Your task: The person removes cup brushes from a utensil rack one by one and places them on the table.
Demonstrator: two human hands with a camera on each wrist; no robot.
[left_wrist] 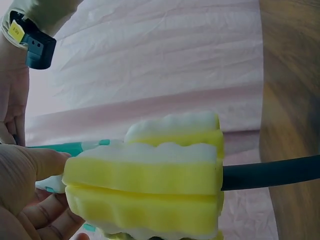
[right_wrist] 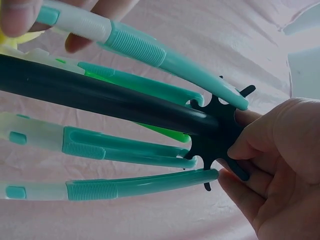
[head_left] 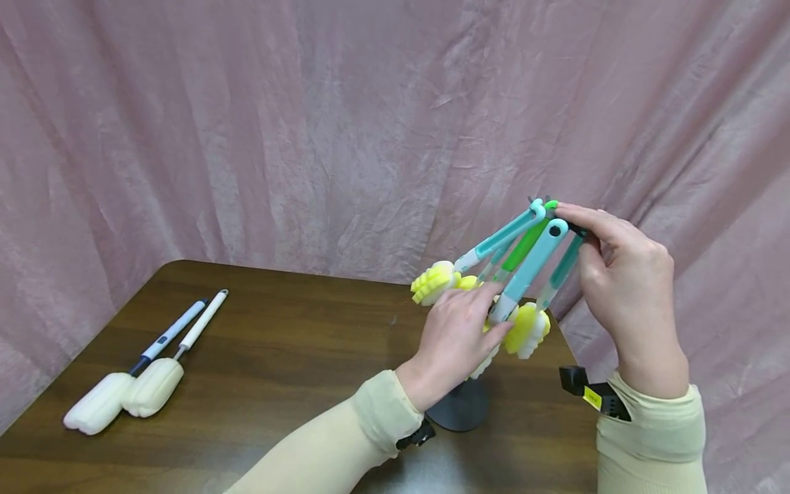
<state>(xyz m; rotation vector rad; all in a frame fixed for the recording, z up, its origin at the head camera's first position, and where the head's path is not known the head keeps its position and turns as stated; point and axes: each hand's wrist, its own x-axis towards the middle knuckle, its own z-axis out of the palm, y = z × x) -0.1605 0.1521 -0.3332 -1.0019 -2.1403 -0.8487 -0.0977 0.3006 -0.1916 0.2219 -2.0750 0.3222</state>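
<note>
A black stand (right_wrist: 212, 130) with a hooked top carries several sponge bottle brushes, teal or green in the handle, with yellow-and-white heads hanging down. My right hand (head_left: 636, 281) holds the hooked top, thumb and fingers pinching its edge in the right wrist view. The left hand (head_left: 453, 336) grips the front teal bottle brush (head_left: 533, 264) low on its handle, just above the sponge. That handle's top end sits at a hook of the stand. A yellow-and-white sponge head (left_wrist: 145, 175) fills the middle of the left wrist view, partly hiding the stand's pole.
Two bottle brushes with cream sponge heads, one blue-handled (head_left: 169, 333) and one white-handled (head_left: 206, 319), lie on the left of the brown wooden table (head_left: 296, 370). The stand's round black base (head_left: 459, 412) rests on the right part. A pink curtain (head_left: 370, 137) hangs behind.
</note>
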